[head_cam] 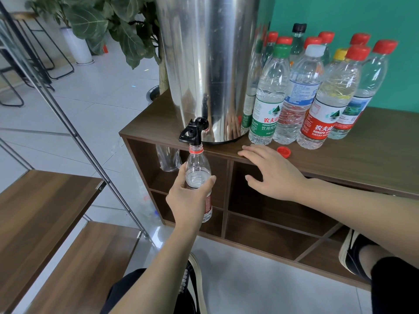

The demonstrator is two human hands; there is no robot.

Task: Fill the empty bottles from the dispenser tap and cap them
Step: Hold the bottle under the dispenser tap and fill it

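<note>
My left hand [189, 197] grips an uncapped clear plastic bottle [198, 165] with a red neck ring, held upright with its mouth right under the black tap [192, 131] of the tall steel dispenser [207, 64]. The bottle holds water up to about my fingers. My right hand [271, 172] hovers open with spread fingers over the front edge of the wooden cabinet top [362, 152], its fingertips near the edge. A loose red cap [283, 152] lies on the top just right of that hand.
Several capped water bottles [301, 94] stand in a cluster right of the dispenser against the teal wall. Another clear bottle [169, 159] sits in the cabinet's upper left cubby. Wooden stair treads [40, 211] and a metal rail are at left, a potted plant [113, 26] behind.
</note>
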